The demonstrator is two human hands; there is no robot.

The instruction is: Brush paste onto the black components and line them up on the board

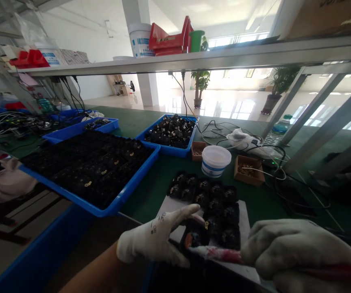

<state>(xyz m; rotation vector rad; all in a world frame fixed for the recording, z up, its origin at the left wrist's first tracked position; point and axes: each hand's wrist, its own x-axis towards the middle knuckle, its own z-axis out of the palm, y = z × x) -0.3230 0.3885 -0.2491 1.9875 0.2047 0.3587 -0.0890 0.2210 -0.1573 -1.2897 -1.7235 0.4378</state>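
My left hand (153,236), in a white glove, has its thumb and fingers spread round the left side of the nearest black moulded part (198,236). Beside its thumb, a small brass-coloured terminal (206,224) shows on the black parts. My gloved right hand (288,252) is closed round a red-handled brush-like tool (224,254), whose whitish, brown-ended tip reaches the nearest part. Several more black parts (214,203) stand in rows on a white sheet (245,221). The left hand's lower fingers are partly in shadow.
A blue tray (111,209) of black parts lies left, and another blue tray (175,152) of small pieces lies behind. A white tub (216,160) stands between small cardboard boxes, one with brass pieces (248,171). Cables and a bottle (277,132) are at right; a shelf (175,63) crosses above.
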